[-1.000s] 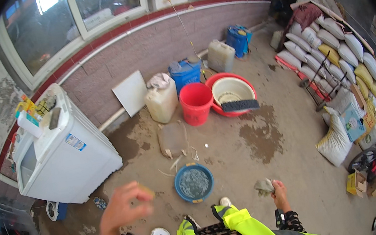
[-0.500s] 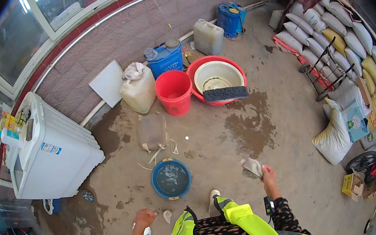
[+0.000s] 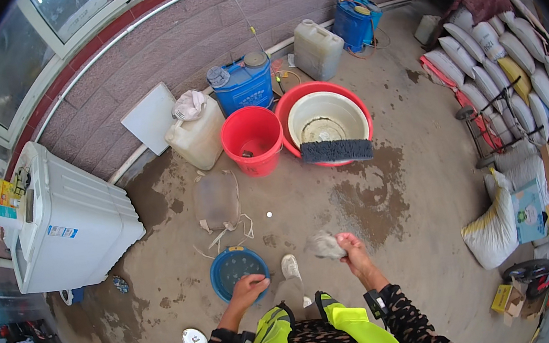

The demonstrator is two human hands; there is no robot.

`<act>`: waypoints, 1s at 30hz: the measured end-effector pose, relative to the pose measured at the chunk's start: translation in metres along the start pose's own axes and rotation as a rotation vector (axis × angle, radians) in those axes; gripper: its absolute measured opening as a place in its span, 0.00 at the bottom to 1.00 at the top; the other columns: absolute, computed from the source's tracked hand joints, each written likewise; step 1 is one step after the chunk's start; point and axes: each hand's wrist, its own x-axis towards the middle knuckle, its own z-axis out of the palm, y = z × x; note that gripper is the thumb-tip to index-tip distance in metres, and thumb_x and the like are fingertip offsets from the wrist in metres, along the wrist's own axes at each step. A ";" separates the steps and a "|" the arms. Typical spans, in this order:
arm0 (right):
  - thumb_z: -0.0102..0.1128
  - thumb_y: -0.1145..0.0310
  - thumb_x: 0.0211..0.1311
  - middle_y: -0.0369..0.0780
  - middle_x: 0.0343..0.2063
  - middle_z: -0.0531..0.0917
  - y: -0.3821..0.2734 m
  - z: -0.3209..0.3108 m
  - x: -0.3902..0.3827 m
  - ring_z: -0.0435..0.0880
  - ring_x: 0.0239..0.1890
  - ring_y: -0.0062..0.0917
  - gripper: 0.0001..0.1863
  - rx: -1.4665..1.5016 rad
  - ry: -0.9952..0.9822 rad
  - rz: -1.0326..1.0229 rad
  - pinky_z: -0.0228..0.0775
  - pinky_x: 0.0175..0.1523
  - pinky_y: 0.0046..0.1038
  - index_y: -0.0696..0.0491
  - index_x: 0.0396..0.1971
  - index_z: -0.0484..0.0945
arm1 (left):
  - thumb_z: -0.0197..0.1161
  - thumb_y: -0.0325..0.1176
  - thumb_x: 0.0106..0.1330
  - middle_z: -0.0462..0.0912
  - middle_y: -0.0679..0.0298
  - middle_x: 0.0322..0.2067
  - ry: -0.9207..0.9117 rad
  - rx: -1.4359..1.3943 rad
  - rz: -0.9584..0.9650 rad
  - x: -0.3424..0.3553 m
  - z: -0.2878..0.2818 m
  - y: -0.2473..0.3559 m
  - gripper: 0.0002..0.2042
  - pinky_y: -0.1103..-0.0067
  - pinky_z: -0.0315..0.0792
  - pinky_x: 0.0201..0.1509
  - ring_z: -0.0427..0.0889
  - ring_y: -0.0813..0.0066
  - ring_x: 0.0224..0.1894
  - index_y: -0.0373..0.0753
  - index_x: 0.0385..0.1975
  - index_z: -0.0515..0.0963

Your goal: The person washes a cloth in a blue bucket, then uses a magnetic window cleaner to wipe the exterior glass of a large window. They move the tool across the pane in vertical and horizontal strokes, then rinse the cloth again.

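Note:
My right hand (image 3: 355, 253) grips a crumpled grey-beige cloth (image 3: 324, 246), held out right of centre. My left hand (image 3: 250, 286) is closed in front of the blue basin (image 3: 221, 282), overlapping its right part in the picture; whatever it may hold is too small to tell. The basin holds water. Just right of it is my white shoe (image 3: 291, 268). Beyond the basin lie a flattened translucent container with straps (image 3: 216, 202) and a small white disc (image 3: 269, 214). A white lid-like disc (image 3: 194, 339) lies at lower left.
Washing machine (image 3: 76, 218) at left; red bucket (image 3: 244, 154), red tub (image 3: 309, 89) holding a cream basin and dark brush head (image 3: 336, 151), several jerrycans (image 3: 193, 144) by the wall. Stacked sacks (image 3: 530, 84), a hand trolley (image 3: 485, 137), cartons (image 3: 529, 211) and a small bike (image 3: 531, 276) at right.
Both hands have moved up and inward, the right carrying the cloth toward the middle, the left toward the basin. My foot has stepped forward beside the basin.

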 end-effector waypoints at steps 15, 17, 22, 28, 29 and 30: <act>0.62 0.49 0.66 0.27 0.29 0.78 -0.068 0.048 0.184 0.71 0.31 0.11 0.19 -0.662 -0.409 0.041 0.64 0.34 0.18 0.48 0.45 0.82 | 0.71 0.45 0.55 0.85 0.55 0.38 -0.183 0.136 0.027 0.174 0.067 0.106 0.21 0.67 0.76 0.44 0.84 0.57 0.41 0.38 0.43 0.82; 0.63 0.50 0.64 0.29 0.27 0.79 -0.066 0.042 0.216 0.73 0.29 0.13 0.18 -0.647 -0.494 -0.053 0.66 0.34 0.21 0.48 0.44 0.82 | 0.69 0.46 0.56 0.85 0.54 0.35 -0.090 0.204 -0.051 0.195 0.080 0.099 0.19 0.66 0.76 0.42 0.85 0.55 0.40 0.36 0.39 0.82; 0.66 0.50 0.58 0.39 0.31 0.82 -0.085 0.024 0.286 0.81 0.30 0.29 0.19 -1.169 -0.591 -0.205 0.73 0.36 0.32 0.46 0.45 0.81 | 0.66 0.49 0.60 0.82 0.48 0.35 -0.050 0.726 -0.218 0.240 0.113 0.095 0.21 0.59 0.74 0.41 0.81 0.46 0.42 0.32 0.33 0.80; 0.66 0.52 0.56 0.42 0.48 0.81 -0.115 0.007 0.369 0.81 0.43 0.42 0.23 -1.238 -0.591 -0.381 0.72 0.50 0.43 0.46 0.50 0.79 | 0.63 0.46 0.62 0.80 0.49 0.39 0.056 0.607 -0.152 0.315 0.139 0.112 0.18 0.58 0.74 0.45 0.80 0.46 0.44 0.33 0.36 0.80; 0.66 0.53 0.56 0.43 0.51 0.79 -0.119 0.002 0.384 0.80 0.47 0.43 0.25 -1.235 -0.609 -0.500 0.71 0.54 0.44 0.46 0.52 0.78 | 0.63 0.46 0.61 0.80 0.49 0.38 0.106 0.548 -0.079 0.327 0.142 0.118 0.18 0.58 0.74 0.45 0.80 0.45 0.44 0.33 0.36 0.80; 0.67 0.54 0.55 0.43 0.54 0.78 -0.121 -0.003 0.395 0.78 0.51 0.45 0.26 -1.238 -0.620 -0.610 0.69 0.58 0.45 0.46 0.54 0.77 | 0.63 0.45 0.61 0.80 0.49 0.38 0.155 0.489 -0.006 0.337 0.146 0.124 0.18 0.58 0.74 0.44 0.80 0.45 0.43 0.33 0.36 0.80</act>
